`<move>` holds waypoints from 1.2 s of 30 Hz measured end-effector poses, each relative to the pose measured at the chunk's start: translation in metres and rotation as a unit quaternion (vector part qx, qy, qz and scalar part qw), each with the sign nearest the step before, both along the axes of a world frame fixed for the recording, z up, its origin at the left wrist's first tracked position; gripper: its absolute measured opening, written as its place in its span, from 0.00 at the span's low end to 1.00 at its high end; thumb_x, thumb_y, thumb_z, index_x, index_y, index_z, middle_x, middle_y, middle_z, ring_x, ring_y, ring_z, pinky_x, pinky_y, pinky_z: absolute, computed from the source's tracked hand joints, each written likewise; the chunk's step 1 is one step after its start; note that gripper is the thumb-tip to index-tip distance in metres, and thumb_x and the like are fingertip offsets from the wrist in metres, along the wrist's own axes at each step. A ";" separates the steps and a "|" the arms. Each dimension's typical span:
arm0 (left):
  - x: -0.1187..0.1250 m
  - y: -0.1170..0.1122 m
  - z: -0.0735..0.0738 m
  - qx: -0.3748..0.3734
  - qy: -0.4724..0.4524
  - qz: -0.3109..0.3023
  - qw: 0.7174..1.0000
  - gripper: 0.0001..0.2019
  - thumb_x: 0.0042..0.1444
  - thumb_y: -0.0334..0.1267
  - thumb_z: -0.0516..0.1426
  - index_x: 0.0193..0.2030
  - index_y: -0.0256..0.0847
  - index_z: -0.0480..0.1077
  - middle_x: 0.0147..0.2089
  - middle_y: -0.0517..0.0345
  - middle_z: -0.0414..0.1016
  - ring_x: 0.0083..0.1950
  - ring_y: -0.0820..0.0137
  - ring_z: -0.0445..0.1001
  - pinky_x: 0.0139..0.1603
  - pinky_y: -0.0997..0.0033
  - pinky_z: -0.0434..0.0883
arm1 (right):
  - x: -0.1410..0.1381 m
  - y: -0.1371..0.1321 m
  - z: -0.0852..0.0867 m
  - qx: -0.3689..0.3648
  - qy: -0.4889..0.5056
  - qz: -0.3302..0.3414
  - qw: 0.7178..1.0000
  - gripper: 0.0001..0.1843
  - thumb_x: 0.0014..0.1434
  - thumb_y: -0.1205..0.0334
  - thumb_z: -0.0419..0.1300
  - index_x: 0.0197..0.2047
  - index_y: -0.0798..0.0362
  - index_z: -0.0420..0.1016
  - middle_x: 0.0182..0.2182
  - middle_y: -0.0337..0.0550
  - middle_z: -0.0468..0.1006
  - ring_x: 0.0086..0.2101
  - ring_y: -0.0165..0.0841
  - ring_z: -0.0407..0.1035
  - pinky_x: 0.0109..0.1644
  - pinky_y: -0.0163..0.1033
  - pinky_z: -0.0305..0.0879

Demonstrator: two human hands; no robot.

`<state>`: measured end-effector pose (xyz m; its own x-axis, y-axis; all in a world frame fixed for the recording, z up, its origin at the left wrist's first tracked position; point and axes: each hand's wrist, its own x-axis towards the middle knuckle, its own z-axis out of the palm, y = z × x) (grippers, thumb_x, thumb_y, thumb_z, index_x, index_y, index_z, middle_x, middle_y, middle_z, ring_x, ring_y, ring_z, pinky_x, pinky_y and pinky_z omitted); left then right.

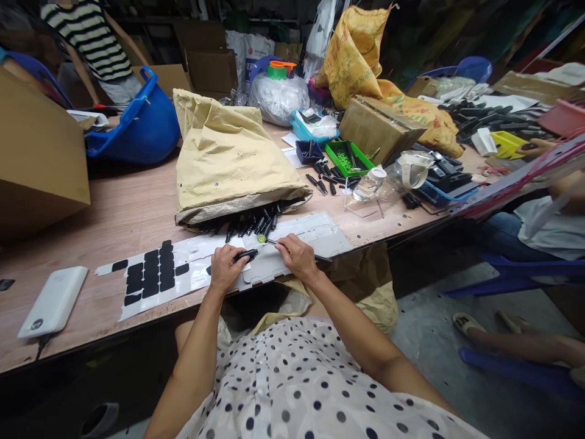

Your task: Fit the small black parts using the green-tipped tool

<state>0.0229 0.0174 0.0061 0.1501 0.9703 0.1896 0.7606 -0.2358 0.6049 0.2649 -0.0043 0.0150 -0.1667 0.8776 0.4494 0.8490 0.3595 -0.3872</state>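
My left hand is closed around a small black stick-shaped part at the near edge of the wooden table. My right hand pinches thin metal tweezers whose tip carries a small green round piece, close to the black part's end. Both hands rest over a white backing sheet. A sheet of black rubber pads lies left of my left hand. Just beyond, a tan sack lies on its side with several black parts spilling out.
A white power bank lies at the near left, a cardboard box beyond it, and a blue bin. A green tray, clear jar and brown box stand right. Other people sit at the far left and right.
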 end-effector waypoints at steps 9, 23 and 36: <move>0.000 -0.001 0.003 -0.001 0.021 -0.004 1.000 0.07 0.56 0.41 0.63 0.41 0.49 0.81 0.38 0.56 0.77 0.45 0.59 0.70 0.48 0.60 0.67 | 0.011 0.010 -0.014 0.044 -0.083 0.015 0.995 0.17 0.74 0.54 0.50 0.41 0.49 0.78 0.33 0.47 0.75 0.37 0.39 0.65 0.41 0.42 0.58; 0.008 -0.109 0.014 -0.140 -0.063 -0.194 0.969 0.12 0.64 0.44 0.55 0.45 0.46 0.79 0.39 0.56 0.84 0.38 0.65 0.80 0.44 0.68 0.77 | 0.008 0.006 -0.004 0.027 -0.115 0.038 0.992 0.09 0.71 0.59 0.57 0.43 0.50 0.78 0.35 0.44 0.76 0.37 0.37 0.65 0.40 0.40 0.56; 0.013 -0.105 -0.008 -0.302 0.084 -0.136 0.940 0.09 0.56 0.37 0.59 0.41 0.43 0.80 0.37 0.50 0.84 0.40 0.56 0.82 0.41 0.63 0.75 | 0.009 0.016 -0.009 0.004 -0.100 0.082 0.992 0.05 0.68 0.60 0.61 0.43 0.50 0.77 0.37 0.45 0.76 0.39 0.39 0.64 0.43 0.42 0.56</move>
